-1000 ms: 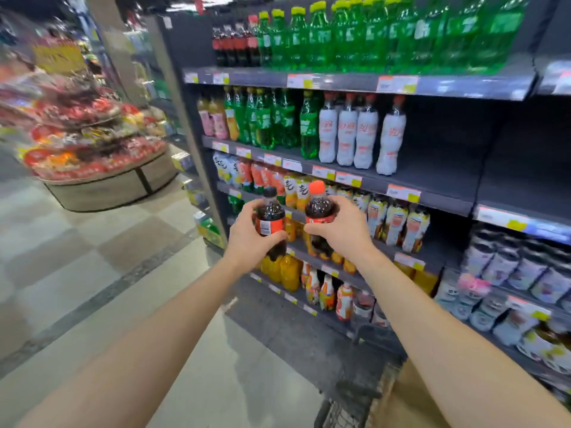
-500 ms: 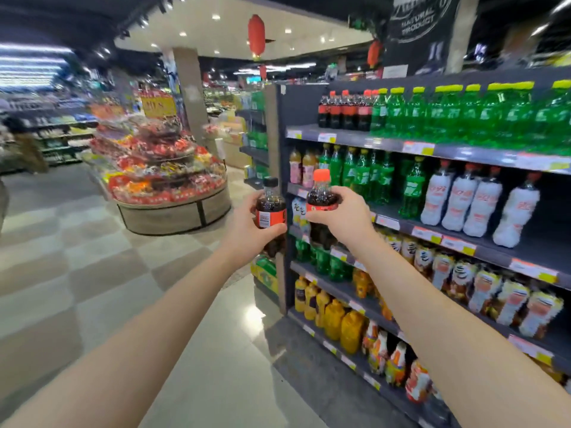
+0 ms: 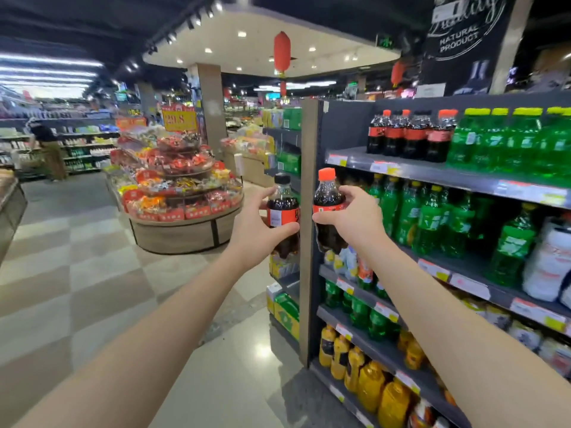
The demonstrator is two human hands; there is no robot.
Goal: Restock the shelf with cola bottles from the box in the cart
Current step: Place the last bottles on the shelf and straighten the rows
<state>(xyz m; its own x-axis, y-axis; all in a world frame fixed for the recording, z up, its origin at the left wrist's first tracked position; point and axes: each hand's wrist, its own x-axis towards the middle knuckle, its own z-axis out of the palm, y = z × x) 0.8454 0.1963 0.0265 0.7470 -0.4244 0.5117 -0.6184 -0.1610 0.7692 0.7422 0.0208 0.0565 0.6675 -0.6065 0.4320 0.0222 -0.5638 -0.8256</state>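
Head view: two hands, two colas, both upright, side by side, not touching, before the shelf unit's end post. Left hand (image 3: 253, 230) fingers curled round black-cap cola (image 3: 282, 208). Right hand (image 3: 355, 220) fingers wrapped round red-cap cola (image 3: 328, 196). Top shelf (image 3: 432, 173), higher right: four stocked colas (image 3: 411, 137) in front row, beside green bottles (image 3: 509, 140), at least four.

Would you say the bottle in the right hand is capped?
Capped: an orange cap tops the cola bottle in the right hand.

The single head camera looks forward along the aisle, level with the upper shelf (image 3: 432, 174), close beside it at right.
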